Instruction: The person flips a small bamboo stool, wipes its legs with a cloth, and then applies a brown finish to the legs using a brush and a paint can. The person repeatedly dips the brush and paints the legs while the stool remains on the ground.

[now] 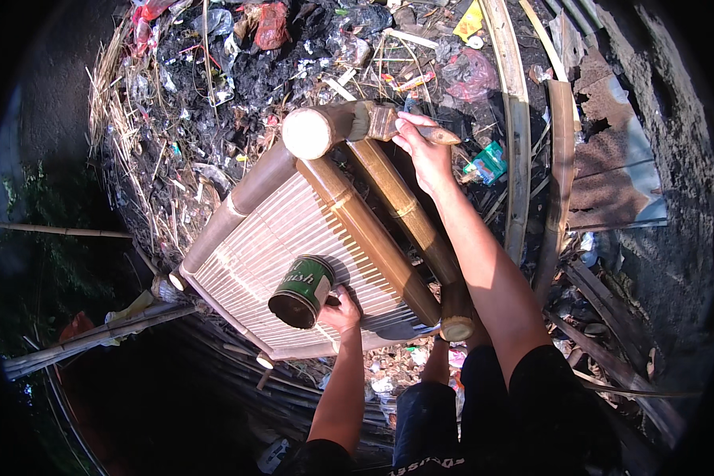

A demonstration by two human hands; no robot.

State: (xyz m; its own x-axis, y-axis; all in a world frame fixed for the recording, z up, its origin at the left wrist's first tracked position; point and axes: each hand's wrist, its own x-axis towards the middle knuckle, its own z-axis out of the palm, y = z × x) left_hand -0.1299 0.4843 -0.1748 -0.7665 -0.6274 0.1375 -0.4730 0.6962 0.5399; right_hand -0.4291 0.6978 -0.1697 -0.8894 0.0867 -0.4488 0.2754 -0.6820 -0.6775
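Note:
My right hand [425, 157] is closed round the wooden handle of a flat paintbrush [383, 124]. Its bristles touch the thick bamboo pole at the top corner of a piece of bamboo furniture [349, 198]. Over the thin slats [246, 250] my left hand [341, 312] grips a green, open-topped tin can [310, 279] that is tilted; what it holds is too dark to make out. The two bamboo rails below the brush look glossy and brown, while the pole on the left looks duller. One pale cut end [308, 133] points up towards me.
Litter and plastic scraps [238, 87] cover the dark ground beyond the furniture. Split bamboo lengths [516, 135] and a rusty metal sheet [615, 151] lie at the right. Bamboo poles [103, 337] stick out at the lower left, and my legs [424, 424] stand close to the near edge.

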